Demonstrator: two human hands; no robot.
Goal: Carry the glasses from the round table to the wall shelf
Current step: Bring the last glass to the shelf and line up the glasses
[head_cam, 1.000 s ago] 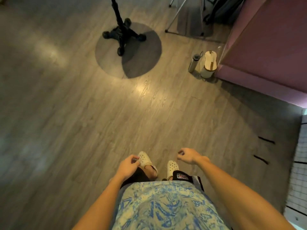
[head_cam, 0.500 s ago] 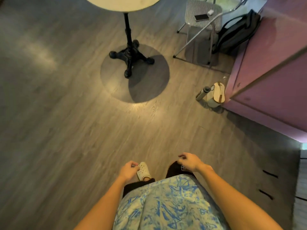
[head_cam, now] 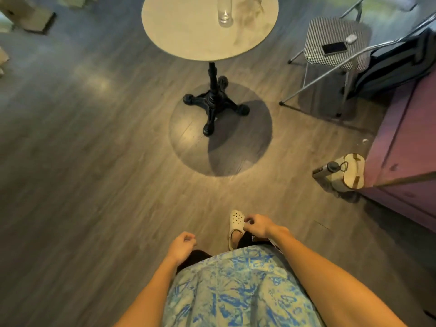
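Note:
A round pale table (head_cam: pixel 188 36) on a black cast-iron foot stands ahead of me at the top of the view. One clear tall glass (head_cam: pixel 225 14) stands on it near the far side, its upper part cut off by the frame edge. My left hand (head_cam: pixel 182 246) hangs low in front of my body, fingers loosely curled with nothing in them. My right hand (head_cam: pixel 257 225) is beside it, fingers also curled and holding nothing. Both hands are far from the table. The wall shelf is out of view.
A metal-framed chair (head_cam: pixel 335 41) with a phone (head_cam: pixel 334 48) on its seat stands right of the table. A purple cabinet (head_cam: pixel 405 147) runs along the right, with a bottle (head_cam: pixel 326 168) and a pale bag (head_cam: pixel 349 173) on the floor beside it. Boxes (head_cam: pixel 26 15) lie far left.
The view has tilted up and I have stepped forward: the table top and the glass have come into view. Both hands stay low and hold nothing.

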